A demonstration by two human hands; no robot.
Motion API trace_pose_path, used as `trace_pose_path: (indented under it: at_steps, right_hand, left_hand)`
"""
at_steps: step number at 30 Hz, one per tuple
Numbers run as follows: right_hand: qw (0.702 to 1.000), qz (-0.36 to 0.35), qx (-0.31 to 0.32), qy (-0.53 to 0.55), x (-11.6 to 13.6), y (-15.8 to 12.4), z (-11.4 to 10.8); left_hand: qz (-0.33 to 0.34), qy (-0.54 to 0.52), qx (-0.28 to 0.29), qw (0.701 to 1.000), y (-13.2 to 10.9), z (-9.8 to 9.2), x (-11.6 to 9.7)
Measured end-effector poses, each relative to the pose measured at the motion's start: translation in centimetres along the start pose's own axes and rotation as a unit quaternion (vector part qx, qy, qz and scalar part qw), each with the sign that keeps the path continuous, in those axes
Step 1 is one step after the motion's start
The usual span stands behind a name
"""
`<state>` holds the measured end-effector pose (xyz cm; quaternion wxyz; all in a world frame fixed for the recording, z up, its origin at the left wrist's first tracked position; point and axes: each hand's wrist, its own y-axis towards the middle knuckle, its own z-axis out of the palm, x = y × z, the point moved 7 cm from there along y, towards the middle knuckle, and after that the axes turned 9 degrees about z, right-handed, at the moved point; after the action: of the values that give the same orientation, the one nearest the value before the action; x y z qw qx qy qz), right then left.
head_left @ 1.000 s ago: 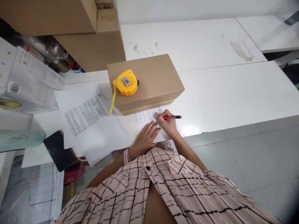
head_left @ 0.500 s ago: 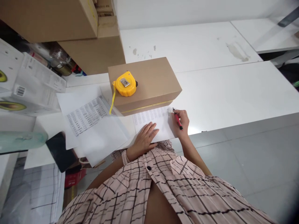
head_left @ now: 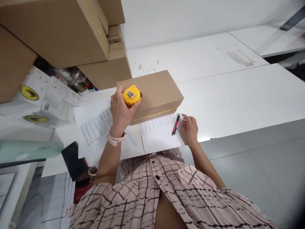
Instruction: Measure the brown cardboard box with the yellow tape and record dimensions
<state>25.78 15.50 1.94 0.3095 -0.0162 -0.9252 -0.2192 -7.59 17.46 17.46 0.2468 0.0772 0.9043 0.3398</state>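
Observation:
My left hand (head_left: 121,109) is closed around the yellow tape measure (head_left: 132,95), thumb on its near side and fingers on its left. The tape measure is on top of a brown cardboard box (head_left: 154,90). A red and black pen (head_left: 176,124) lies on a printed sheet (head_left: 157,136) in front of the box. My right hand (head_left: 190,129) rests at the sheet's right edge, beside the pen and apart from it, with the fingers loosely bent and nothing in them. The sheet's far edge meets the box.
More printed papers (head_left: 95,127) lie to the left, partly under my left forearm. A dark phone-like slab (head_left: 74,161) and a greenish bottle (head_left: 30,149) are farther left. Large cardboard boxes (head_left: 71,35) and white boxes with avocado pictures (head_left: 35,105) stand behind. The white table (head_left: 226,92) extends right.
My left hand has left the sheet and taken hold of the tape measure. My right hand has let go of the pen, which now lies on the sheet. The view has shifted slightly.

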Motion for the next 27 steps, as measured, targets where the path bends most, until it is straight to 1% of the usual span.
trace_pose_path:
  at_steps: [1,3,4,5,6,7,8,9,10,11,12,13,14,16,17,19,22,24,26,27]
  right_hand:
    - [0.999,0.000,-0.028,0.024,0.4,0.1,-0.8]
    - [0.993,0.004,-0.085,0.082,1.8,0.3,-2.9]
    - [0.988,0.012,-0.100,0.121,2.8,0.6,-3.9]
    - [0.981,0.027,-0.098,0.168,3.9,1.0,-4.8]
    - [0.970,0.045,-0.069,0.228,5.1,1.5,-5.3]
    - [0.950,0.071,-0.018,0.305,6.4,2.1,-5.5]
    - [0.918,0.092,0.068,0.380,8.0,2.5,-5.1]
    - [0.879,0.103,0.157,0.439,9.8,2.8,-4.6]
    - [0.839,0.114,0.226,0.482,11.5,2.8,-4.3]
    - [0.802,0.123,0.279,0.513,12.9,2.8,-4.0]
    - [0.775,0.129,0.313,0.534,13.9,2.7,-3.8]
    - [0.757,0.136,0.331,0.547,14.6,2.8,-3.7]
    - [0.747,0.141,0.339,0.554,14.9,2.9,-3.5]
    - [0.742,0.146,0.339,0.559,14.9,3.6,-3.3]
    - [0.746,0.146,0.329,0.560,14.6,4.5,-3.3]
    - [0.761,0.140,0.288,0.564,13.5,7.2,-3.6]
    - [0.790,0.130,0.210,0.561,11.0,13.0,-3.6]
    - [0.807,0.142,0.175,0.546,9.2,16.7,-2.6]
    - [0.824,0.167,0.137,0.524,7.6,19.2,-1.2]
    - [0.833,0.178,0.127,0.509,7.1,19.9,-0.4]
  left_hand:
    - [-0.007,-0.011,0.011,1.000,0.2,0.4,0.1]
    - [-0.013,-0.069,0.026,0.997,0.1,0.7,-0.7]
    - [-0.013,-0.121,0.039,0.992,-0.2,0.6,-1.5]
    - [-0.011,-0.183,0.062,0.981,-0.7,0.6,-2.5]
    - [-0.007,-0.249,0.092,0.964,-1.3,0.6,-3.7]
    - [-0.004,-0.311,0.124,0.942,-1.8,0.5,-4.9]
    - [-0.004,-0.360,0.152,0.920,-2.4,0.5,-5.9]
    - [-0.009,-0.396,0.176,0.901,-2.9,0.5,-6.7]
    - [-0.020,-0.419,0.191,0.887,-3.4,0.5,-7.1]
    - [-0.037,-0.434,0.199,0.878,-3.7,0.5,-7.2]
    - [-0.057,-0.444,0.201,0.871,-3.9,0.5,-7.1]
    - [-0.077,-0.451,0.199,0.867,-3.9,0.5,-6.8]
    - [-0.094,-0.457,0.194,0.863,-3.9,0.5,-6.3]
    - [-0.118,-0.465,0.179,0.859,-3.6,0.0,-5.0]
    - [-0.125,-0.464,0.166,0.861,-3.2,-0.4,-4.2]
    - [-0.136,-0.456,0.125,0.871,-2.0,-1.8,-2.0]
    - [-0.162,-0.430,0.044,0.887,0.1,-4.3,2.5]
    - [-0.195,-0.406,0.000,0.893,1.1,-5.7,6.0]
    - [-0.239,-0.384,-0.016,0.892,1.5,-6.4,9.5]
    - [-0.260,-0.374,-0.017,0.890,1.5,-6.6,10.9]
